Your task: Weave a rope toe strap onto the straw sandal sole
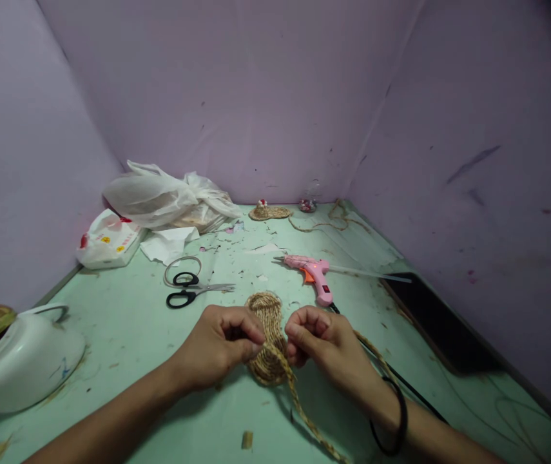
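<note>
A sole-shaped piece of coiled straw rope [270, 316] lies on the green table between my hands. A braided straw rope [299, 403] runs from its near part toward the table's front edge. Over the left side of the sole, my left hand [227, 345] pinches thumb and forefinger together close to the rope's end; what is between the fingertips is too small to tell. At the right side, my right hand [321, 338] has its fingers curled and thumb pressed to the forefinger, and anything in that pinch is hidden. A black band [401, 419] circles the right wrist.
Behind lie black-handled scissors [198, 291] and a pink glue gun [311, 270]. A dark flat phone or tablet [434, 322] is at right. Farther back are a plastic bag [169, 196], a tissue pack [111, 241] and a finished-looking straw slipper [270, 211]. A white pot [28, 361] stands left.
</note>
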### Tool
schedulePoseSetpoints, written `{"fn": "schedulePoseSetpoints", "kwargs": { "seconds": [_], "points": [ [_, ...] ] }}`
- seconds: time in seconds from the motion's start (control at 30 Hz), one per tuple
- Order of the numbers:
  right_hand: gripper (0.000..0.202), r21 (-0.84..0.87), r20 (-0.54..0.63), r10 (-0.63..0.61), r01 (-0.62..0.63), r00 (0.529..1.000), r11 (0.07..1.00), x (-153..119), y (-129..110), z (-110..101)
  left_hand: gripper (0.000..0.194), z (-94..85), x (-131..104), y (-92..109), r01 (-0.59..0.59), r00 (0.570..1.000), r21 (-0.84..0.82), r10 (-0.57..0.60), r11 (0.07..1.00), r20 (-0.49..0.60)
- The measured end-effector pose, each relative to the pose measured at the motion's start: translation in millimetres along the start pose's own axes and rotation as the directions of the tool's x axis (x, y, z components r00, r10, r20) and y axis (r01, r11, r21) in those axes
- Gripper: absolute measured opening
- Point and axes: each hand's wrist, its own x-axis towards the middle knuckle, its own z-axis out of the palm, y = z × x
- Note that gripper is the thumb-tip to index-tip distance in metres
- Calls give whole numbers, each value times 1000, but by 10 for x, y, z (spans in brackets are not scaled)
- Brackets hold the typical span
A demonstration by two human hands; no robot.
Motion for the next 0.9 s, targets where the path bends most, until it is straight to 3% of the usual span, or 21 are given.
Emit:
{"fn": "schedulePoseSetpoints", "kwargs": {
  "seconds": [0.4, 0.63, 0.7, 0.77, 0.83, 0.9],
  "points": [
    [40, 113, 93, 48, -58, 995, 992, 2, 81, 77, 6, -51, -25, 52, 204, 978, 65, -201, 977, -53],
    [27, 31, 241, 231, -245, 943, 969, -58, 114, 114, 9, -15, 9, -38, 273, 962, 30, -273, 962, 1],
    [21, 46, 200, 277, -292, 940, 955, -55, 119, 113, 10, -6, 3, -38, 211, 978, 104, -210, 972, -18],
    [18, 112, 153, 307, -326, 939, 939, -43, 111, 103, 9, 1, -14, -36, 68, 994, 260, -42, 963, -105],
    [16, 166, 138, 314, -335, 939, 928, -30, 96, 88, 7, 8, -40, -42, -90, 969, 454, 182, 886, -164],
    [14, 181, 131, 311, -331, 941, 926, -25, 86, 76, 9, 19, -74, -61, -216, 927, 586, 352, 781, -128]
  ]
}}
